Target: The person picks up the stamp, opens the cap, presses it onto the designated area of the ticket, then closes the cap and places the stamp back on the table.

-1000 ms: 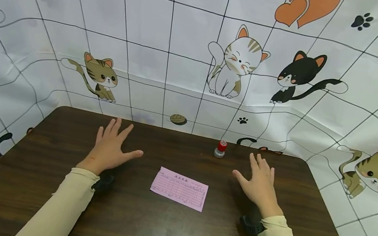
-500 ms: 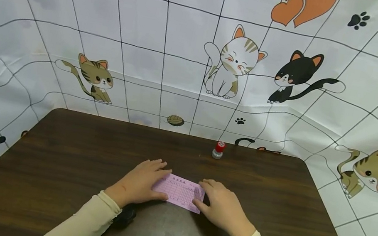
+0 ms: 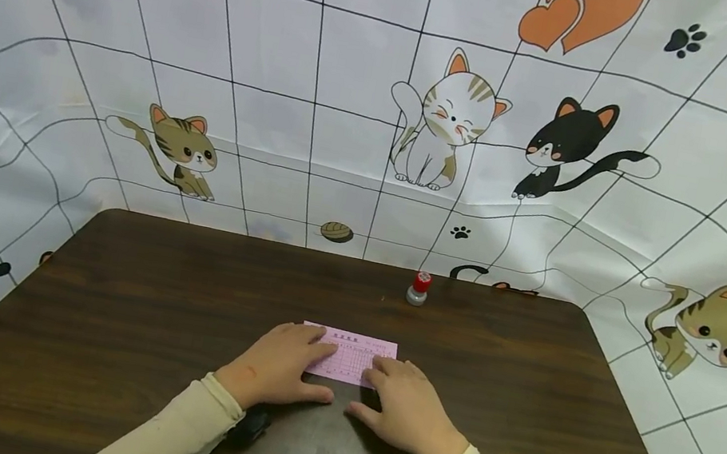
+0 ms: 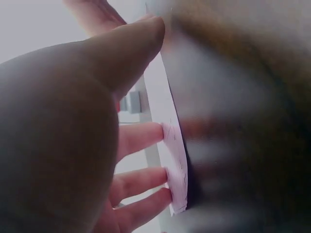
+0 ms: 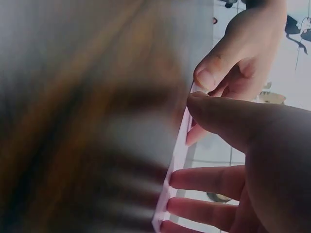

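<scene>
A pink printed paper slip (image 3: pixel 349 358) with a table grid lies on the brown table in front of both hands. My left hand (image 3: pixel 283 367) rests its fingertips on the slip's left part, the thumb stretched out below its lower edge. On the right part, the fingertips of my right hand (image 3: pixel 407 409) press down, with that thumb also off the near edge. In the left wrist view, the straight fingers (image 4: pixel 141 138) touch the surface of the slip (image 4: pixel 167 126). The right wrist view shows fingers (image 5: pixel 206 182) spread along the slip's end (image 5: pixel 180 150).
A small red-capped bottle (image 3: pixel 419 289) stands near the far edge of the brown table (image 3: pixel 136 317). Behind it hangs a white sheet (image 3: pixel 279 42) printed with cats and grid lines. Dark bands circle both wrists.
Both hands have come inward from wide apart and now rest on the slip. Since half a second ago the slip has straightened and shifted slightly away from me.
</scene>
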Tool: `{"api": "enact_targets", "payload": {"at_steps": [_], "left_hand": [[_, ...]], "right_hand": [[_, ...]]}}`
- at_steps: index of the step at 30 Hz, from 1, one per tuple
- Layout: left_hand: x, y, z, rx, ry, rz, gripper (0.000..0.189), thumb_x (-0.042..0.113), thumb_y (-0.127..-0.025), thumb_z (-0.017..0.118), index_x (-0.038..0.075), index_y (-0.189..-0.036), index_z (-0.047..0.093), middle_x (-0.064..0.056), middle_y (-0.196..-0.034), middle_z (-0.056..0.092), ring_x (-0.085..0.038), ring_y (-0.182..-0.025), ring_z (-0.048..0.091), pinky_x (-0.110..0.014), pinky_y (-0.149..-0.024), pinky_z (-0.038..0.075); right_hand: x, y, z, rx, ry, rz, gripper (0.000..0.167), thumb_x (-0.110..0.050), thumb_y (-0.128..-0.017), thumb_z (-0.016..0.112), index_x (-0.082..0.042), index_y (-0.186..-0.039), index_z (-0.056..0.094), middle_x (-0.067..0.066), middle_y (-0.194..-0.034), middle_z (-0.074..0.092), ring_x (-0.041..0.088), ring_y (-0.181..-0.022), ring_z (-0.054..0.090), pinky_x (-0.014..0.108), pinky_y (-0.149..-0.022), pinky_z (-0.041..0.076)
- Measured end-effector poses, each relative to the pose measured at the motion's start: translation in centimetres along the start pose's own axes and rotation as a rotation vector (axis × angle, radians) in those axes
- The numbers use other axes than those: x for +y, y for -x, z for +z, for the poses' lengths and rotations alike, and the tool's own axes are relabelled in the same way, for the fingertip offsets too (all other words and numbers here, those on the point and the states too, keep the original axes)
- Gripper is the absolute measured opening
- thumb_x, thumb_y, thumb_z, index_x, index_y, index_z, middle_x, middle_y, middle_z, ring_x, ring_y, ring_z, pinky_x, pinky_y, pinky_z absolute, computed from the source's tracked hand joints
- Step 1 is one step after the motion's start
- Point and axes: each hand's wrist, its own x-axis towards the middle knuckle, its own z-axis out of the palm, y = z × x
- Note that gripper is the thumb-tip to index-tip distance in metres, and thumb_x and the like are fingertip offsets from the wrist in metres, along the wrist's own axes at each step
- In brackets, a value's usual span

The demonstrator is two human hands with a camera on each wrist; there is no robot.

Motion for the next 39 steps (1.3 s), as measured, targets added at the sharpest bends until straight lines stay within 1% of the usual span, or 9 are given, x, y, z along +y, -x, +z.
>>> {"api": "enact_targets", "payload": {"at_steps": [4,9,15,21,24,28,31,36,39], "left_hand": [[-0.1,-0.4,0.1,-0.010,0.010,-0.031,0.084,0.068,-0.088,0.069,0.011,-0.148,0.057,-0.019,-0.154,0.050,-0.039,-0.143,0.046,-0.060,-0.119,0.031],[-0.7,-1.2,-0.1,-0.026,0.015,-0.054,0.090,0.071,-0.087,0.068,0.011,-0.152,0.053,-0.019,-0.158,0.045,-0.039,-0.146,0.042,-0.062,-0.120,0.027],[-2.3,-2.7,-0.5,-0.042,0.023,-0.087,0.089,0.072,-0.087,0.067,0.015,-0.154,0.052,-0.018,-0.160,0.043,-0.036,-0.147,0.041,-0.063,-0.122,0.022],[-3.6,-3.6,-0.8,-0.057,0.034,-0.106,0.089,0.072,-0.086,0.067,0.016,-0.154,0.051,-0.017,-0.161,0.041,-0.036,-0.149,0.039,-0.064,-0.123,0.018],[-3.9,-3.9,-0.7,-0.059,0.031,-0.113,0.088,0.071,-0.087,0.067,0.016,-0.154,0.051,-0.016,-0.161,0.041,-0.036,-0.149,0.038,-0.063,-0.123,0.018],[-3.8,-4.1,-0.9,-0.056,0.018,-0.118,0.083,0.069,-0.090,0.065,0.016,-0.153,0.053,-0.015,-0.161,0.043,-0.036,-0.149,0.039,-0.062,-0.124,0.018],[-3.7,-4.3,-1.0,-0.056,0.015,-0.121,0.080,0.066,-0.092,0.064,0.014,-0.152,0.054,-0.016,-0.160,0.044,-0.036,-0.149,0.039,-0.061,-0.124,0.018],[-3.7,-4.3,-1.2,-0.053,0.040,-0.118,0.079,0.064,-0.093,0.065,0.011,-0.151,0.055,-0.017,-0.160,0.043,-0.034,-0.150,0.038,-0.061,-0.124,0.018],[-3.8,-4.2,-1.6,-0.026,0.044,-0.122,0.080,0.064,-0.093,0.065,0.011,-0.151,0.054,-0.017,-0.160,0.043,-0.034,-0.151,0.037,-0.060,-0.125,0.018]], "right_hand": [[1.0,-1.0,0.3,-0.011,-0.044,0.015,0.054,-0.051,-0.093,0.073,-0.005,-0.122,0.073,0.018,-0.136,0.065,0.037,-0.129,0.060,0.059,-0.114,0.040],[2.3,-2.4,0.7,-0.039,-0.083,0.047,0.057,-0.053,-0.094,0.071,-0.007,-0.129,0.070,0.015,-0.144,0.060,0.033,-0.137,0.054,0.061,-0.118,0.032],[3.2,-4.2,0.7,-0.061,-0.107,0.047,0.063,-0.055,-0.096,0.068,-0.007,-0.135,0.067,0.015,-0.149,0.057,0.032,-0.142,0.050,0.062,-0.121,0.027],[3.6,-5.5,0.9,-0.076,-0.100,0.042,0.066,-0.059,-0.097,0.064,-0.008,-0.138,0.065,0.014,-0.151,0.055,0.031,-0.143,0.049,0.060,-0.121,0.027],[3.7,-5.8,0.9,-0.089,-0.093,0.041,0.068,-0.060,-0.097,0.062,-0.008,-0.140,0.064,0.014,-0.152,0.054,0.031,-0.143,0.048,0.059,-0.122,0.027],[3.8,-5.9,0.8,-0.095,-0.090,0.038,0.068,-0.059,-0.097,0.062,-0.008,-0.142,0.063,0.013,-0.153,0.054,0.031,-0.144,0.047,0.058,-0.123,0.026],[3.9,-5.9,0.8,-0.089,-0.091,0.031,0.066,-0.059,-0.098,0.062,-0.009,-0.141,0.064,0.013,-0.152,0.055,0.031,-0.143,0.048,0.058,-0.123,0.025],[4.3,-5.8,0.5,-0.076,-0.105,0.023,0.064,-0.057,-0.098,0.062,-0.009,-0.142,0.063,0.013,-0.152,0.055,0.031,-0.144,0.047,0.056,-0.124,0.024],[4.9,-5.7,0.2,-0.040,-0.108,0.024,0.064,-0.054,-0.098,0.064,-0.008,-0.143,0.062,0.014,-0.151,0.055,0.033,-0.142,0.048,0.054,-0.122,0.029]]}}
